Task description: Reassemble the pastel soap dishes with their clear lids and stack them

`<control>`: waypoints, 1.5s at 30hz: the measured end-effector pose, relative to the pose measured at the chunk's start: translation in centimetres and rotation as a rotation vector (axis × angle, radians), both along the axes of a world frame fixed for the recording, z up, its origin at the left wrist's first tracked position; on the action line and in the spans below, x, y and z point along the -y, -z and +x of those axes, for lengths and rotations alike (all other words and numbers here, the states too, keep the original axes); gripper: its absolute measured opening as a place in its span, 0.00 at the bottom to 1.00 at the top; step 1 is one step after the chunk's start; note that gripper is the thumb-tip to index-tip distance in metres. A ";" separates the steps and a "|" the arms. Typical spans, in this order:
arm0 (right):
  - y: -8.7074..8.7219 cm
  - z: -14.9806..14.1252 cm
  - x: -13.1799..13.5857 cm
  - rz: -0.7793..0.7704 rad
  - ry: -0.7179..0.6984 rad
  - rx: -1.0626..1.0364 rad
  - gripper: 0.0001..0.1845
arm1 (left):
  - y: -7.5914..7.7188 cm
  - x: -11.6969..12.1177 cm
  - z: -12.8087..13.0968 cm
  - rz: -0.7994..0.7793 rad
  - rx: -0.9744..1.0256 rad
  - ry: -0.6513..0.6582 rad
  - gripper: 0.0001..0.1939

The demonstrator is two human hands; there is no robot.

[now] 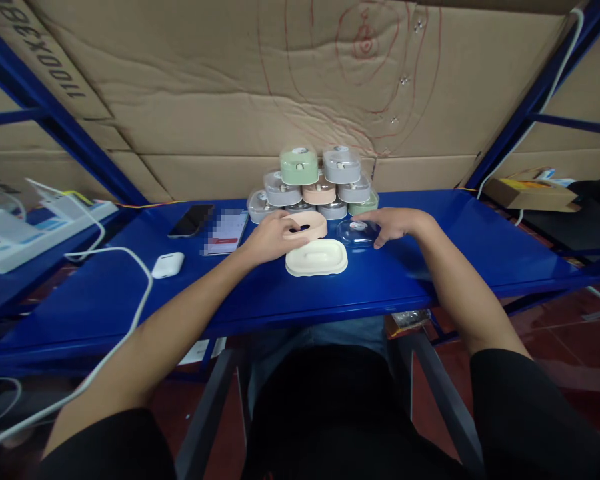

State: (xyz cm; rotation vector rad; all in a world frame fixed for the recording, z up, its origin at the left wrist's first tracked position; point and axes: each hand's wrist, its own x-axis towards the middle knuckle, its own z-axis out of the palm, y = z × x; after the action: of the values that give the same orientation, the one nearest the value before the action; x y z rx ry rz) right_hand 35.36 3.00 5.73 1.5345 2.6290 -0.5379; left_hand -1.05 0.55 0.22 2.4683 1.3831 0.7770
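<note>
My left hand (270, 237) grips a peach oval insert (307, 225) by its left end and holds it just above a cream oval base (317, 257) on the blue shelf (130, 287). My right hand (393, 223) rests beside a clear domed lid (359, 233), with its fingers spread and touching the lid's right edge. Behind both hands stands a stack of small lidded oval cases (315, 183) in green, grey and peach.
A black phone (191, 221), a white card (226, 232) and a white earbud case (168, 265) lie on the left of the shelf. A white cable (130, 320) runs over the front edge. Cardboard lines the back, and a cardboard box (530, 193) sits at the right.
</note>
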 end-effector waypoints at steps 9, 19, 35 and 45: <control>0.1 -0.4 0.2 0.026 -0.049 -0.115 0.60 | 0.1 -0.8 -0.5 0.009 0.002 -0.034 0.23; 0.8 -4.8 3.1 0.121 -0.438 -0.346 0.22 | -0.1 -0.8 -0.3 0.017 -0.024 -0.039 0.23; 0.6 -4.3 2.6 0.094 -0.438 -0.438 0.18 | 0.3 -1.0 -0.5 -0.001 -0.015 0.020 0.27; 0.9 -0.2 -0.8 0.275 -0.095 -0.144 0.38 | 0.0 -0.7 -0.2 -0.038 -0.095 0.060 0.40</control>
State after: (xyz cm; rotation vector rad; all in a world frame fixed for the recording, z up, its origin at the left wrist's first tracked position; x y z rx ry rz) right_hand 35.20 3.83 4.79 1.4745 2.9740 -0.3006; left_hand -1.23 1.23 0.20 2.5343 1.3347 0.6232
